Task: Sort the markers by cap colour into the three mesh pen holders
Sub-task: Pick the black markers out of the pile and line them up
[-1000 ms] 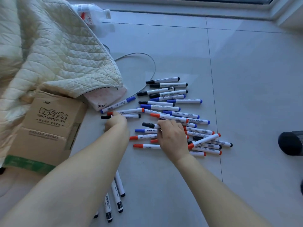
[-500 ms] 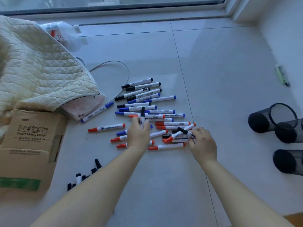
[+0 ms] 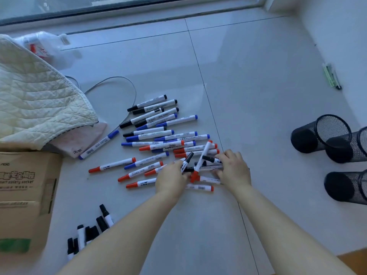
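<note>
Several white markers with black, blue and red caps lie in a loose pile (image 3: 166, 135) on the grey tiled floor. My left hand (image 3: 170, 178) grips a black-capped marker (image 3: 186, 160) that sticks up from its fingers. My right hand (image 3: 233, 169) curls over the right end of the pile and holds another black-capped marker (image 3: 211, 159). A red-capped marker (image 3: 201, 160) leans across between the two hands. Three black mesh pen holders lie on their sides at the right (image 3: 319, 133), (image 3: 349, 147), (image 3: 347, 187). Several black-capped markers (image 3: 89, 233) lie apart at the lower left.
A cream quilted blanket (image 3: 39, 100) and a cardboard box (image 3: 25, 187) fill the left side. A grey cable (image 3: 127, 84) loops behind the pile. A plastic bottle (image 3: 45, 46) lies near the window sill. A green pen-like object (image 3: 330, 75) lies by the right wall.
The view swung right and the pen holders came into sight. My left hand left the far-left markers, picked up a black-capped marker and moved toward the right hand, which shifted onto the pile's right end.
</note>
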